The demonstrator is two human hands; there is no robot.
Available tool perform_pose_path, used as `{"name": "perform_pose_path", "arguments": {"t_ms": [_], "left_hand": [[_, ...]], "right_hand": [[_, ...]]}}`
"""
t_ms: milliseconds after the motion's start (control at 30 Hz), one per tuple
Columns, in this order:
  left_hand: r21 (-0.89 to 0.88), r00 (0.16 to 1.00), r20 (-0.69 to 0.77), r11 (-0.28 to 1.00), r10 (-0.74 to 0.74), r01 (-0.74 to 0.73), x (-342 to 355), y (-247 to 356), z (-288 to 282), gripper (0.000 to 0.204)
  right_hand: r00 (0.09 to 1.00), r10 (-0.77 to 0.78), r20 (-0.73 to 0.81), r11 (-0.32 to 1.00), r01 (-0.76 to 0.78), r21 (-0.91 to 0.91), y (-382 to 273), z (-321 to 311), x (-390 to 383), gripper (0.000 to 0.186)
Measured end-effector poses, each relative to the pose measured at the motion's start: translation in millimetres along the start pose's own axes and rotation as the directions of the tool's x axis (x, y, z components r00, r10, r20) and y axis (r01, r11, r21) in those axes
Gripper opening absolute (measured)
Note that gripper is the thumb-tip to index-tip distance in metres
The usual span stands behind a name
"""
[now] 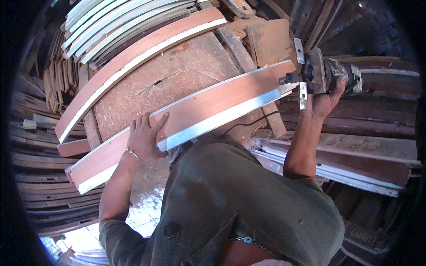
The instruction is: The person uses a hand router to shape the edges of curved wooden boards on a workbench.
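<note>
A long, slightly curved wooden plank (222, 100) with a reddish-brown face and a white near edge lies slanting across the work surface in front of me. My left hand (145, 139) lies on its left part, thumb spread wide, fingers reaching to the far edge. At the plank's right end, my right hand (326, 99) is wrapped round a handheld power tool (330, 73), which looks like a router. The tool is turned sideways, its base with two metal plates facing the plank's end. The cutting point is too small to make out.
A second curved plank (137, 55) lies farther off on the dusty board (146, 95). Stacked white-edged strips (128, 24) stand behind it. A black cord (253, 123) runs beneath the near plank. More planks (355, 162) are piled at the right, others (49, 166) at the left.
</note>
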State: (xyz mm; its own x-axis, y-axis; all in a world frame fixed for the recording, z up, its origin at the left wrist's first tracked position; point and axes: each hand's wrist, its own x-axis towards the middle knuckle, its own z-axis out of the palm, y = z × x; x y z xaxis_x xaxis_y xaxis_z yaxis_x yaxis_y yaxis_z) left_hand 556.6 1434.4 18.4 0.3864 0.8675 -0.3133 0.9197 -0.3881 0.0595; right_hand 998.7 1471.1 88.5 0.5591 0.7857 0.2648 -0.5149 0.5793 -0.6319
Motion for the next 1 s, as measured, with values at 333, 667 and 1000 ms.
{"name": "perform_pose_path", "arguments": {"t_ms": [333, 667, 1000], "left_hand": [[-0.175, 0.986, -0.163, 0.985, -0.040, 0.011, -13.2, -6.1, 24.7, 0.119], [-0.126, 0.990, -0.115, 0.990, -0.078, 0.063, -4.4, 3.8, 21.9, 0.121], [-0.516, 0.223, -0.856, 0.772, -0.465, -0.371, -42.7, 43.0, -87.3, 0.066]], "right_hand": [[0.996, 0.084, 0.044, 0.996, -0.082, -0.033, 12.6, -2.0, 54.3, 0.064], [0.918, 0.299, 0.261, 0.948, -0.317, 0.030, 64.4, 37.2, 60.8, 0.068], [0.689, 0.056, 0.723, 0.949, 0.188, -0.254, 149.2, 113.4, -5.1, 0.065]]}}
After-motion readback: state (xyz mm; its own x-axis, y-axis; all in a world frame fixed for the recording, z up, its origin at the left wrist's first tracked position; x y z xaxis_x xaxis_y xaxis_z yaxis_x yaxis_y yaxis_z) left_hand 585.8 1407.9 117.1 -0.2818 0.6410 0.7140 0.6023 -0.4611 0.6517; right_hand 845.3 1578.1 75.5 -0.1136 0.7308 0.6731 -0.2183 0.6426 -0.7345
